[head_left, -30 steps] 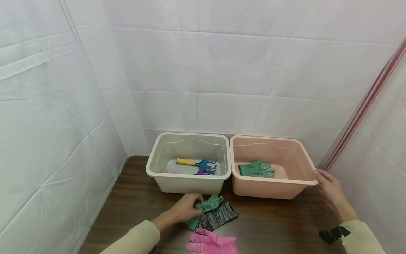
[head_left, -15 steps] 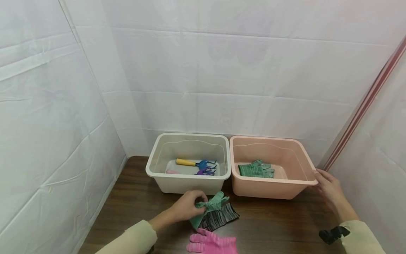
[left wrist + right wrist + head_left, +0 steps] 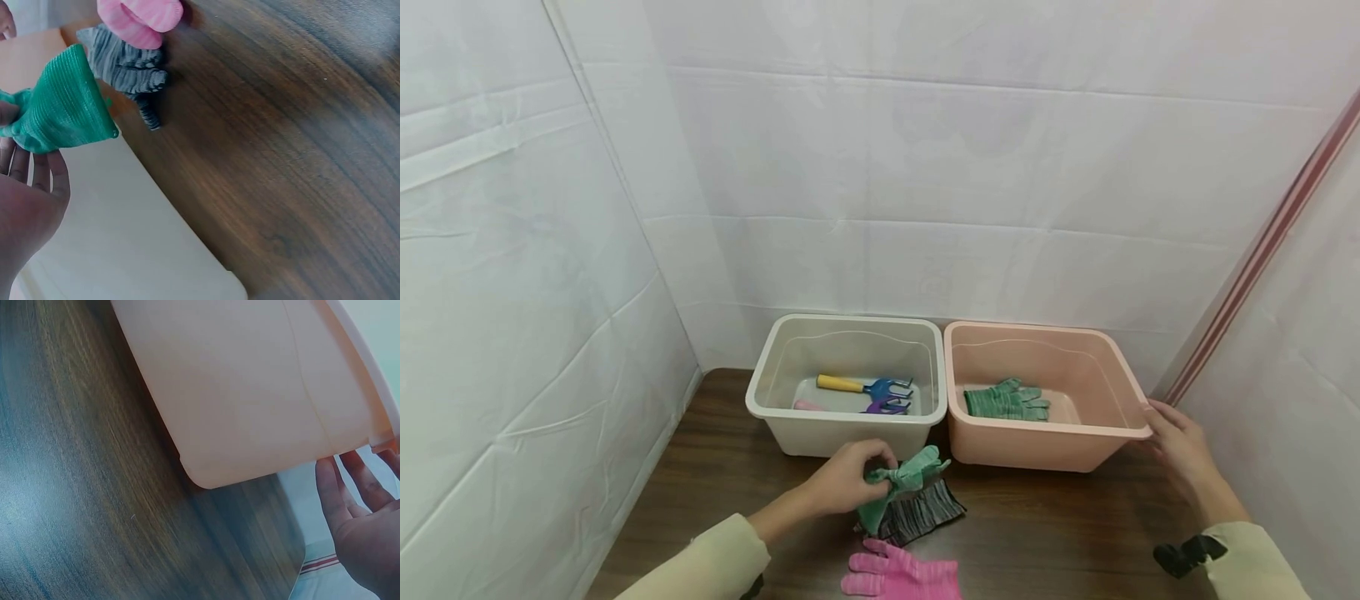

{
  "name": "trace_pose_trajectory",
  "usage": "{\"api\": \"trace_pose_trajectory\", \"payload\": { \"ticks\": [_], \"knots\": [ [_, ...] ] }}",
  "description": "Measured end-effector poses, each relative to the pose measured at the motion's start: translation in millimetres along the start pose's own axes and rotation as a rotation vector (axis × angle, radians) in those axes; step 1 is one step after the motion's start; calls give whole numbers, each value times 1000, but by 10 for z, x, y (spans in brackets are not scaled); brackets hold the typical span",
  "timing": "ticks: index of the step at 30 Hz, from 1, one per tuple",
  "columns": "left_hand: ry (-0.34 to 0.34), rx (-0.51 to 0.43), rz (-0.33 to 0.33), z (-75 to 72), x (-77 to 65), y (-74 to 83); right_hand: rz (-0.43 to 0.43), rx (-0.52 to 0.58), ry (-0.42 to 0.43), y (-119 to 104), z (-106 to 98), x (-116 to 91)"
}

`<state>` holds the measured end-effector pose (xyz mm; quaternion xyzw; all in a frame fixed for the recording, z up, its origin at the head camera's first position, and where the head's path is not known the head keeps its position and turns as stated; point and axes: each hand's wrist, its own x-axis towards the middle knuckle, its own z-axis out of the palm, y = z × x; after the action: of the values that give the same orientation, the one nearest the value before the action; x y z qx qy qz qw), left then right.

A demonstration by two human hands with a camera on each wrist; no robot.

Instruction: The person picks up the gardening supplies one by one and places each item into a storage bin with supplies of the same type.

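Plain green at the cuff, paler mint towards the fingers — that's the raised glove (image 3: 917, 472) in the left hand (image 3: 848, 481). The knit glove (image 3: 922, 513) below is streaked black and grey, and the pink glove (image 3: 906, 577) has lighter flecks. The off-white tub (image 3: 842, 435) contains a yellow-handled fork (image 3: 877, 388) with a blue head and a pink-handled fork (image 3: 887, 406) with a purple one. In the peach tub (image 3: 1030, 450), the other glove (image 3: 1007, 402) is mottled in two greens. Dark brown grain runs through the tabletop (image 3: 1037, 533); the whitish sheeting (image 3: 925, 167) bears dull red stripes (image 3: 1270, 240).
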<state>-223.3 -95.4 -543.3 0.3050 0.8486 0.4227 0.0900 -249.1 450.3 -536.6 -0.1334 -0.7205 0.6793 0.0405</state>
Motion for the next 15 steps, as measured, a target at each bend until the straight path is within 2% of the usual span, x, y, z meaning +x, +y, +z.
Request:
{"api": "trace_pose_trajectory", "payload": {
  "ticks": [5,15],
  "knots": [
    [-15,-21,-3,-24,22,69,43,-135,49,-20,57,7],
    [-12,-29,8,-68,74,188,97,-132,124,-73,130,14]
  ]
}}
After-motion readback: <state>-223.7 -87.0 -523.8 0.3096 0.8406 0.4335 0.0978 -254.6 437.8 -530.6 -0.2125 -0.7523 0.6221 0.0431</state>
